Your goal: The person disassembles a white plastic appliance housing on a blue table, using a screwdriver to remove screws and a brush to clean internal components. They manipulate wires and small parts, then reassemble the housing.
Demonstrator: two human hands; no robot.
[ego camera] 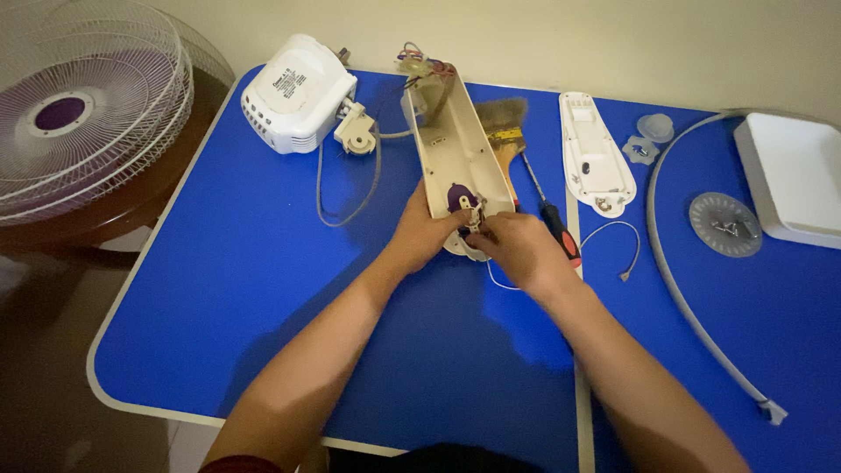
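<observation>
A long cream plastic fan housing [455, 149] lies open on the blue table [263, 289], with wires at its far end and a purple part [459, 196] inside near me. My left hand [424, 235] grips the housing's near left side. My right hand [522, 249] pinches a small cream switch piece [474, 215] at the housing's near end. A thin white wire [604, 235] trails out to the right of my right hand.
A white fan motor [296, 95] with a cable sits at the far left. A paintbrush [503, 127], a screwdriver [552, 219], a cream cover plate [596, 153], a grey ring [679, 280], a clear disc [724, 224] and a white tray [793, 175] lie to the right. A fan grille [83, 114] stands left of the table.
</observation>
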